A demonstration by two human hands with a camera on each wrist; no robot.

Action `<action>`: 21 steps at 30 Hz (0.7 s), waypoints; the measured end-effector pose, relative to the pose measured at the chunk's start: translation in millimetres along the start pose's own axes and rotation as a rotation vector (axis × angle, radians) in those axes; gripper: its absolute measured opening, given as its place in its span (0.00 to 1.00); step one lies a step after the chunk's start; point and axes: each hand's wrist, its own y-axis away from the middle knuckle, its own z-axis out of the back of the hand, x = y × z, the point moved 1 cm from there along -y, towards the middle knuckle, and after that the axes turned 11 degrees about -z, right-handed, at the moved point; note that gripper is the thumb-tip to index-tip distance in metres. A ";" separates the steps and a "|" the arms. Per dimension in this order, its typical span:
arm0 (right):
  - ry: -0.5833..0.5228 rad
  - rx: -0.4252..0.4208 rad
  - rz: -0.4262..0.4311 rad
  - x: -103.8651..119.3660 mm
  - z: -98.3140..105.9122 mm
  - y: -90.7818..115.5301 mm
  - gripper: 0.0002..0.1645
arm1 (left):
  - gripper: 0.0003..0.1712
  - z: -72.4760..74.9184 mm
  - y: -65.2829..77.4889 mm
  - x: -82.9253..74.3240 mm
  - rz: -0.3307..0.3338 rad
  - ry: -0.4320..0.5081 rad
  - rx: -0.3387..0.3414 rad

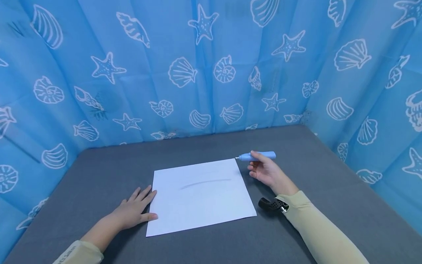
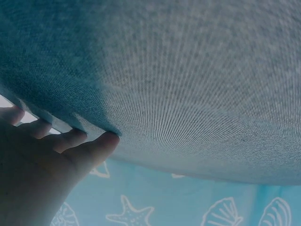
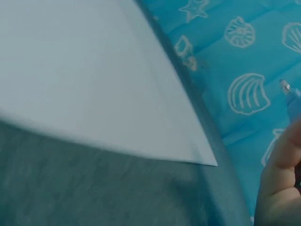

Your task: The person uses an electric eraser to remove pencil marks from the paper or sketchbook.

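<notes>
A white sheet of paper [image 1: 201,205] lies on the grey cloth-covered table, with a faint grey pencil stroke [image 1: 206,182] curving across its upper half. My left hand [image 1: 133,209] rests at the paper's left edge, fingers spread and thumb on the sheet. In the left wrist view, that hand's fingers [image 2: 101,146] lie against the grey cloth, with a bit of white paper beyond. Right of the paper's far corner, my right hand [image 1: 265,170] pinches a light blue electric eraser [image 1: 267,155] between thumb and fingers, its narrow metal tip pointing left. The right wrist view catches only the tip end of the eraser [image 3: 294,101].
Grey cloth [image 1: 204,249] covers the table on all sides of the paper. A blue curtain [image 1: 211,91] with white shells and starfish hangs behind the table and along both sides. A black wrist strap mount [image 1: 271,205] sticks out from my right sleeve, low over the table.
</notes>
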 end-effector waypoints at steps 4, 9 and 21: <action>0.096 -0.031 -0.022 -1.4 1.2 0.5 0.06 | 0.53 -1.2 0.1 1.8 -0.023 -0.003 -0.023; 0.226 0.006 -0.099 -4.2 5.8 -0.2 0.11 | 0.52 2.2 -0.5 1.2 -0.052 -0.001 -0.026; 0.469 -0.315 -0.056 -13.9 -7.9 -6.4 0.08 | 0.54 -0.4 -0.8 5.4 -0.038 -0.016 -0.012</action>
